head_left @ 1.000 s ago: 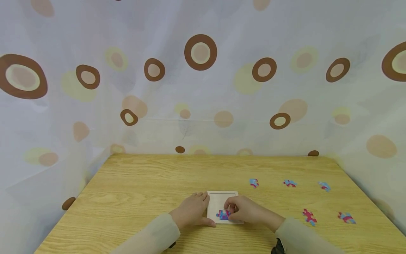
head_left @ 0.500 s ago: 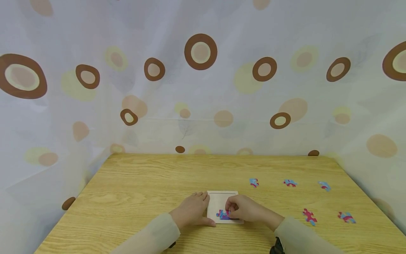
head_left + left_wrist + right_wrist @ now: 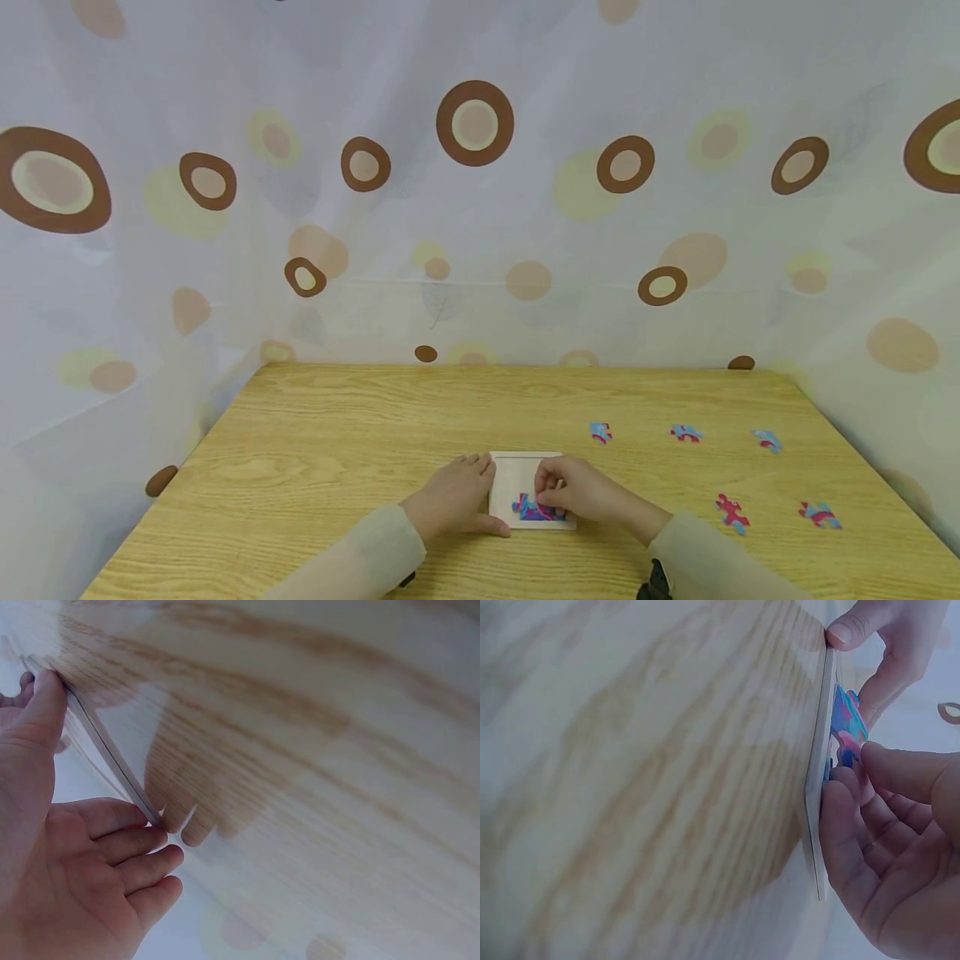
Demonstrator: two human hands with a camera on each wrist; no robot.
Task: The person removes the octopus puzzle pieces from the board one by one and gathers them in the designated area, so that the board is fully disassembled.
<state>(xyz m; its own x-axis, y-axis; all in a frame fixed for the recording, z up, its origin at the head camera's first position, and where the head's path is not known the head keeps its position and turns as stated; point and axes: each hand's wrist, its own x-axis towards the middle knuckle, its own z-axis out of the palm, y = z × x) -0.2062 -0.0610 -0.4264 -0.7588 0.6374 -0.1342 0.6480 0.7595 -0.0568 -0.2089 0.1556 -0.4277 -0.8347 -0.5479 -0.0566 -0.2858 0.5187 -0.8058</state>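
Note:
A shallow pale puzzle tray [image 3: 513,475] lies on the table, with a blue, purple and pink jigsaw piece [image 3: 527,508] along its near side. My left hand [image 3: 453,497] rests at the tray's left edge. Its thumb touches the near corner, and the fingers lie farther up that side, loosely extended. Over the tray's near right part, my right hand [image 3: 573,489] pinches another jigsaw piece [image 3: 848,753] between thumb and fingers. The fingers hide much of this piece, and I cannot tell whether the two pieces interlock.
Several loose jigsaw pieces lie to the right: a far row with one piece [image 3: 601,432], a second [image 3: 686,432] and a third [image 3: 767,440]. Nearer are a red piece [image 3: 732,512] and a red-blue piece [image 3: 820,513]. A patterned curtain [image 3: 480,250] surrounds the wooden table [image 3: 337,433].
My right hand has shifted slightly right and up over the tray. More pink and purple now shows beside its fingertips. The left hand and the loose pieces have stayed put.

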